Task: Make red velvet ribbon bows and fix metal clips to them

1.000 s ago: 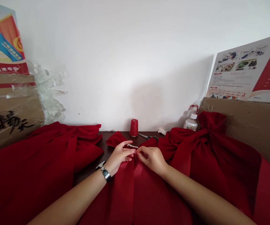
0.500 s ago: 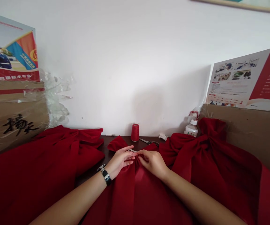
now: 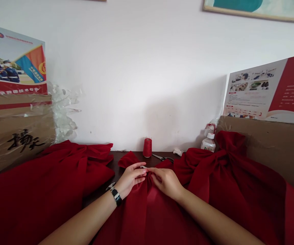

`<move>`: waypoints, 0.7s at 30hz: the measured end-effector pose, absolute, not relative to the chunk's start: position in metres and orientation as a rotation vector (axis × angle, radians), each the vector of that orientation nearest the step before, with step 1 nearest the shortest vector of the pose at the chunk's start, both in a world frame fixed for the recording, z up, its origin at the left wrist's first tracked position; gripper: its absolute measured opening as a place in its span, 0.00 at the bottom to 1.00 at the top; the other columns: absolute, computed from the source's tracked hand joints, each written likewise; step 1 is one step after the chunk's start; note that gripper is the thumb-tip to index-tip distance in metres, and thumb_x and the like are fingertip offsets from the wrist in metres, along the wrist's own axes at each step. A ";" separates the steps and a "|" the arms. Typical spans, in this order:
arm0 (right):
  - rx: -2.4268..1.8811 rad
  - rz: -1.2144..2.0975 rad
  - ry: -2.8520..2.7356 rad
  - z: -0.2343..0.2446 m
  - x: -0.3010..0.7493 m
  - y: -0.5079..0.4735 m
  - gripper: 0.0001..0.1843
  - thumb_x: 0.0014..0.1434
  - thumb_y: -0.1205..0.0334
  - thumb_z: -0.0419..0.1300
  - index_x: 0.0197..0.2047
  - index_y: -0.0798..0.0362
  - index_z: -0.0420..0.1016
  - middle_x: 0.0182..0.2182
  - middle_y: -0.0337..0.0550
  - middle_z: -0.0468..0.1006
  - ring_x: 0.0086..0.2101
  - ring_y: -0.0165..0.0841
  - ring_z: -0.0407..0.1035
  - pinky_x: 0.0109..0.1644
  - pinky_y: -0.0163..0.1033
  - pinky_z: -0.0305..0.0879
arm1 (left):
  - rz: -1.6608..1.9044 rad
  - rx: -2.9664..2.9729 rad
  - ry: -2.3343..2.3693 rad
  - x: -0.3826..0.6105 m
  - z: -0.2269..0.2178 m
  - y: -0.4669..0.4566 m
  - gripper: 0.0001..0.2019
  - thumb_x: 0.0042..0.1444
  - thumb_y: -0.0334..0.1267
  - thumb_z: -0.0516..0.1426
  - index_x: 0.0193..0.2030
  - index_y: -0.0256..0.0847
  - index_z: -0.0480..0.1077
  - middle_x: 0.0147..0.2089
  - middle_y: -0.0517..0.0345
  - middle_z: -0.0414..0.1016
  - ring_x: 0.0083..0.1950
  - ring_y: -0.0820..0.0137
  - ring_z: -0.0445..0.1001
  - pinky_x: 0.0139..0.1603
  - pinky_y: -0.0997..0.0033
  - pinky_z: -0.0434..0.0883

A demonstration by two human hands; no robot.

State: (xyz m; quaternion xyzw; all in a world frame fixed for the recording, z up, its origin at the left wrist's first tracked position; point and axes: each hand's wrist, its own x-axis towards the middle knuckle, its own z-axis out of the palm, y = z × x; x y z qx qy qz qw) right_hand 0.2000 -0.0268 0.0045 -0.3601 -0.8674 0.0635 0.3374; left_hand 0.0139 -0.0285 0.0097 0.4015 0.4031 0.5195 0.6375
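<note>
Red cloth [image 3: 143,211] lies gathered on the dark table [image 3: 115,172] — the left hand [image 3: 129,179] and right hand [image 3: 166,183] pinch its fold between pressed-together fingers [image 3: 139,173]. Any slackening could let the fold slip; the small metal piece [image 3: 143,167] just above could prick them.

Bare left hand [image 3: 130,179] and right hand [image 3: 166,183], bare forearms [image 3: 213,221] too. Around the left wrist [image 3: 121,192], a wristwatch [image 3: 116,196] on a black strap with a dark rectangular face, plus a small silver bow-shaped clasp [image 3: 110,186].
</note>
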 end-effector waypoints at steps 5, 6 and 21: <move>-0.935 0.224 -2.250 0.006 0.198 -0.030 0.20 0.62 0.66 0.50 0.56 0.52 0.72 0.35 0.46 0.81 0.28 0.32 0.73 0.34 0.34 0.63 | 1.228 0.916 0.920 0.015 0.010 -0.026 0.13 0.51 0.24 0.61 0.44 0.35 0.72 0.33 0.56 0.77 0.32 0.77 0.76 0.33 0.80 0.75; -0.935 0.234 -2.246 0.007 0.198 -0.031 0.20 0.62 0.66 0.50 0.55 0.52 0.72 0.35 0.46 0.81 0.28 0.32 0.73 0.33 0.33 0.62 | 1.234 0.918 0.921 0.016 0.010 -0.026 0.12 0.51 0.24 0.61 0.44 0.34 0.72 0.33 0.55 0.77 0.32 0.77 0.76 0.33 0.80 0.75; -0.947 0.284 -2.281 0.010 0.201 -0.031 0.27 0.59 0.68 0.49 0.62 0.50 0.66 0.29 0.41 0.80 0.23 0.29 0.68 0.29 0.31 0.56 | 1.298 0.843 0.909 0.016 0.011 -0.020 0.08 0.52 0.19 0.58 0.34 0.34 0.70 0.29 0.57 0.78 0.27 0.78 0.76 0.32 0.81 0.76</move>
